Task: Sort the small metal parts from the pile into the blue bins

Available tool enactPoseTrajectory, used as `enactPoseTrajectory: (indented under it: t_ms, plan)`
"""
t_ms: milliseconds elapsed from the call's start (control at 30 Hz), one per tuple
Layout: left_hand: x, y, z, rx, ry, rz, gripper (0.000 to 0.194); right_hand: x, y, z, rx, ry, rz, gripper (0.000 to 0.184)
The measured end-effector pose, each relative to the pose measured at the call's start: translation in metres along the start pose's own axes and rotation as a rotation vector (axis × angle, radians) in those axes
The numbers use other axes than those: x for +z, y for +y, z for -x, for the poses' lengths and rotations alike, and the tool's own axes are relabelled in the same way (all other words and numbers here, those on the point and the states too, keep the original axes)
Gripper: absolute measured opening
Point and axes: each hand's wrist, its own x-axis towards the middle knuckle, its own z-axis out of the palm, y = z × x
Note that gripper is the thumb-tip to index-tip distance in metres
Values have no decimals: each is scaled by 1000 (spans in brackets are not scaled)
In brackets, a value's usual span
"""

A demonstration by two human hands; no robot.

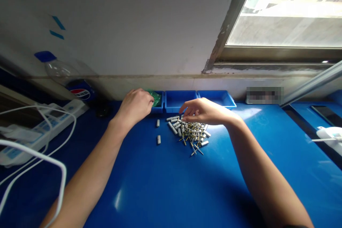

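Observation:
My left hand [137, 105] is closed, fingertips pressed together over the left blue bin [159, 109], beside a crumpled green plastic bag [155, 97] inside it. What the fingers hold, if anything, is hidden. My right hand [204, 111] hovers at the far side of a mixed pile, thumb and fingers curved and apart. Thin pop rivets [193, 133] with brassy and silver parts make up much of that pile. Silver hexagonal metal standoffs [172, 128] lie among and around them. Two standoffs [158, 123] lie separately, left of the pile.
A middle bin [180, 100] and a right bin [217, 99] stand along the wall. At left are a leaning cola bottle [80, 91], a power strip [40, 131] and looping white cables [62, 174]. A phone [324, 115] lies far right, near a metal pole [312, 83].

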Motion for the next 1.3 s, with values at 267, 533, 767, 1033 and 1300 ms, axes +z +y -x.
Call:
enactPoseTrajectory:
  t_ms: [267,533,767,1033,1300]
  plan:
    - [-10,11,11,130,-136,295,29,-5,4,10,135,-125,318,16]
    - [7,44,22,12,-382,-2,20,1,3,10,187,-152,346,15]
    - [5,49,15,61,-359,32,23,-8,-2,13,192,-199,343,19]
    - [9,61,10,115,7,891,17,-17,16,10,78,-199,-103,46]
    - [20,72,9,104,188,1014,39,-5,32,-3,46,-88,-452,38]
